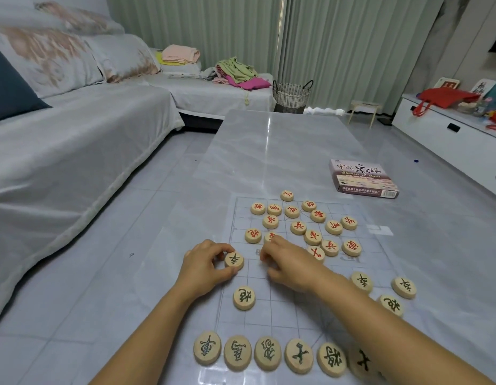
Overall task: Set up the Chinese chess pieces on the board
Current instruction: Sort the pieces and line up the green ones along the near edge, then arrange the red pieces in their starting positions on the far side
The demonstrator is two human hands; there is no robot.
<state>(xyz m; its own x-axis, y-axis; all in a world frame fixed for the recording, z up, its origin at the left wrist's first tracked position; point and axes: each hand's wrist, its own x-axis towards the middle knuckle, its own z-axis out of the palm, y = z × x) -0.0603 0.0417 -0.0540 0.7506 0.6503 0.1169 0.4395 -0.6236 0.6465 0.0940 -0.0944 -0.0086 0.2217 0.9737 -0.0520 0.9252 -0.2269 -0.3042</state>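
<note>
Glossy table (269, 151), left hand (205, 262) pinching black piece (234, 259)

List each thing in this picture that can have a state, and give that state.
Left hand: pinching a black piece
Right hand: curled, contents hidden
Red pieces: scattered, face up
Near row: lined up, face up
Board: spread flat
Box: closed
Basket: upright

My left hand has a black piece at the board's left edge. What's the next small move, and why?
Probably set the black piece your left hand pinches onto the board, at its left-edge crossing; its character looks like those on the two pieces at right.
</note>
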